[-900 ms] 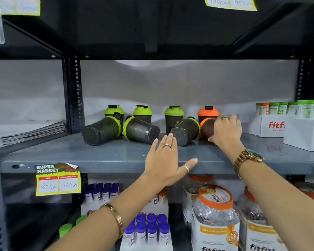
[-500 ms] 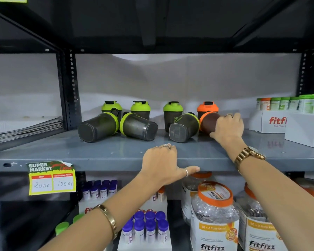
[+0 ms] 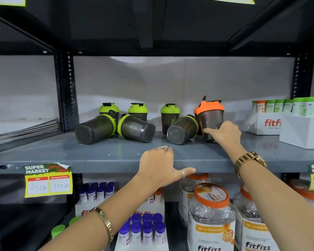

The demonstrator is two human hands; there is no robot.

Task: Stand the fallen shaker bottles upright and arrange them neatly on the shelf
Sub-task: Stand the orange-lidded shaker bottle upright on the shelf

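Observation:
My right hand [image 3: 225, 133] grips the lower body of an orange-lidded shaker bottle [image 3: 210, 116], which stands nearly upright on the grey shelf [image 3: 116, 156], tilted slightly. Behind it another orange-lidded bottle [image 3: 195, 110] is mostly hidden. Three green-lidded shakers lie on their sides: one at the left [image 3: 95, 128], one beside it [image 3: 136, 128], one in the middle [image 3: 182, 129]. Three green-lidded shakers stand upright at the back [image 3: 109, 109] [image 3: 138, 111] [image 3: 169, 113]. My left hand [image 3: 159, 165] rests on the shelf's front edge, fingers curled over it, holding no bottle.
White Fitfizz boxes [image 3: 297, 129] with small green tubs stand at the shelf's right. A stack of papers [image 3: 24, 131] lies in the left bay. Below are jars [image 3: 211, 214] and purple-capped tubes [image 3: 145, 227]. A price tag [image 3: 47, 180] hangs on the shelf edge.
My right hand has tipped the orange-lidded shaker from lying on its side to nearly upright. My left hand has settled onto the shelf edge.

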